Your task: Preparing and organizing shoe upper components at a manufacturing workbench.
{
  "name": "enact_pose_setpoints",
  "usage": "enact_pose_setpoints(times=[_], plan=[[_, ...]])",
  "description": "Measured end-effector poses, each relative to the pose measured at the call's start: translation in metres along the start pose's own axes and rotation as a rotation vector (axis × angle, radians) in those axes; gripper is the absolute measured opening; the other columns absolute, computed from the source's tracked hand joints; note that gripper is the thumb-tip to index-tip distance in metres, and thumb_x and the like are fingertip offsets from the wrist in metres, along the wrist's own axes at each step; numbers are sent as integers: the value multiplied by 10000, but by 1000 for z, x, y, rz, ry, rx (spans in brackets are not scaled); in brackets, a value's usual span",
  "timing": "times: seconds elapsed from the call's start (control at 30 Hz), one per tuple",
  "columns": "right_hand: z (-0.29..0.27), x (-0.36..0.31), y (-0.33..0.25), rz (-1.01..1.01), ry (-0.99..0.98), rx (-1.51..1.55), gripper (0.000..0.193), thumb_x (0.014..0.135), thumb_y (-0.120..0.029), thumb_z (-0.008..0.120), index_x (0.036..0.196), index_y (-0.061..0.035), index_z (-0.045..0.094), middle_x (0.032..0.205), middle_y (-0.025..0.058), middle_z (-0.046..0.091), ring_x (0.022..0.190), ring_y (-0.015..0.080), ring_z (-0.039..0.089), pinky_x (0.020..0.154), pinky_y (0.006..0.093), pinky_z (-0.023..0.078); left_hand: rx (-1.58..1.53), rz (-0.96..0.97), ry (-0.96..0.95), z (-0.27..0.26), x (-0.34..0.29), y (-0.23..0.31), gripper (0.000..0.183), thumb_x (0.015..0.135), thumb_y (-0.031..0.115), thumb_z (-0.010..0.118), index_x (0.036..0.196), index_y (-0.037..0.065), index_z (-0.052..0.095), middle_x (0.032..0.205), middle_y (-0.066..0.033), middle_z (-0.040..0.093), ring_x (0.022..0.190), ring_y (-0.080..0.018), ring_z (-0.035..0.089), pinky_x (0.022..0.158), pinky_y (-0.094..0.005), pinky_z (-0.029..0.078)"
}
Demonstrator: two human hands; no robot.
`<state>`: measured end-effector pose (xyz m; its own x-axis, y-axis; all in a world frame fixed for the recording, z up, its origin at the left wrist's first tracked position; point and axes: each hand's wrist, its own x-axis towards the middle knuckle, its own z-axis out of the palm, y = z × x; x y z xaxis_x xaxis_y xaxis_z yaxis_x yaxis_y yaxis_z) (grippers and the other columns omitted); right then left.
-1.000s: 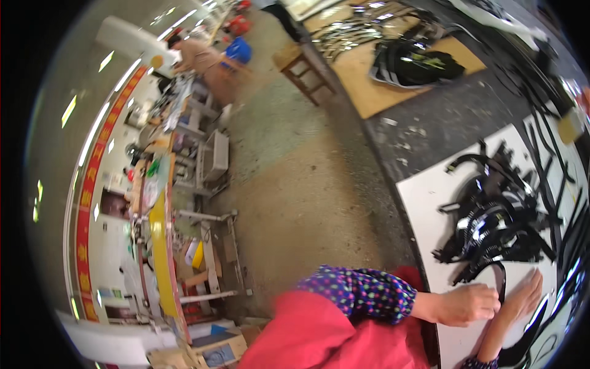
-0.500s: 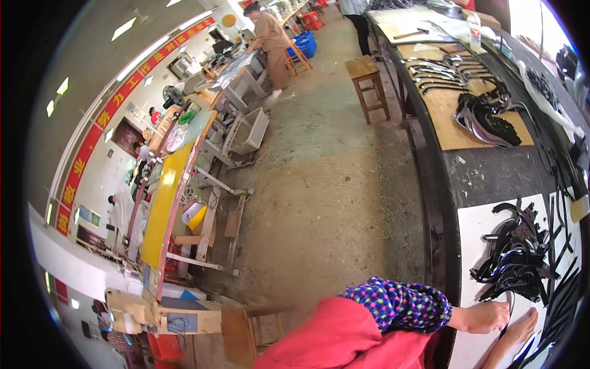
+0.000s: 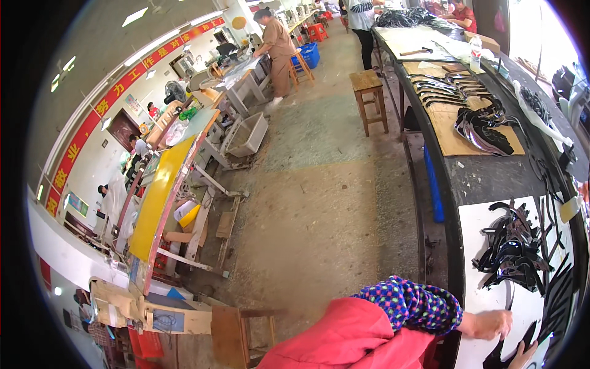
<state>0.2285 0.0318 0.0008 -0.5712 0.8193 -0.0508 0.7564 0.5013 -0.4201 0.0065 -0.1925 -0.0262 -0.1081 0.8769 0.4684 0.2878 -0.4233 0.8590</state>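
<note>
A long dark surface (image 3: 491, 181) ran along the right, with a white board (image 3: 474, 289) at its near end. There, a heap of curved black pieces (image 3: 513, 249) lay beyond the left hand (image 3: 491, 324), closed on a thin dark strip (image 3: 511, 295); the grip of the right hand (image 3: 524, 357) could not be told.

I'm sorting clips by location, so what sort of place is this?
Probably a factory workshop: curved glossy black strips lie heaped on a flat white board, a long yellow-topped workbench stands across the dull brownish floor, and a long red banner with yellow characters runs high along the left.
</note>
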Motion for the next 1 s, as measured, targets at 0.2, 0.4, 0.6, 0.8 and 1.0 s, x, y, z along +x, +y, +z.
enact_pose_setpoints(times=[0.2,0.4,0.6,0.8,1.0], plan=[[-42,2,-24,59,-258,-93,315,984,-68,544,1280,34,575,1184,131,618,1114,211,580,955,328,468,-40,-30,-6,59,23,37,399,597,75,689,980,-18,627,1090,-200,627,1110,-359,565,995,-419,445],[-71,-4,-123,-152,22,242,320,958,-88,596,1271,-27,565,1001,66,601,855,160,579,776,304,486,-57,-181,107,22,48,104,894,645,175,792,1412,-55,395,1412,-254,461,1341,-404,426,1129,-482,329],[-84,0,-228,144,270,621,299,995,-114,613,1261,-4,534,760,-18,507,625,22,492,481,184,386,217,18,184,-14,80,83,1013,791,226,789,1560,-44,188,1594,-257,267,1463,-382,314,1112,-512,295],[-92,-2,-250,183,370,831,383,1016,-178,635,1331,12,529,936,35,634,823,82,634,658,201,524,-311,11,48,-55,129,55,882,785,-21,617,1577,79,242,1416,-223,442,1315,-346,494,1032,-407,437],[-91,7,-239,170,380,1043,378,1012,-113,607,1340,58,527,1273,186,633,1124,227,664,968,296,519,-1209,-548,-335,-82,165,53,1024,794,8,500,1656,147,-34,1407,-54,418,1176,-180,496,959,-269,422]])
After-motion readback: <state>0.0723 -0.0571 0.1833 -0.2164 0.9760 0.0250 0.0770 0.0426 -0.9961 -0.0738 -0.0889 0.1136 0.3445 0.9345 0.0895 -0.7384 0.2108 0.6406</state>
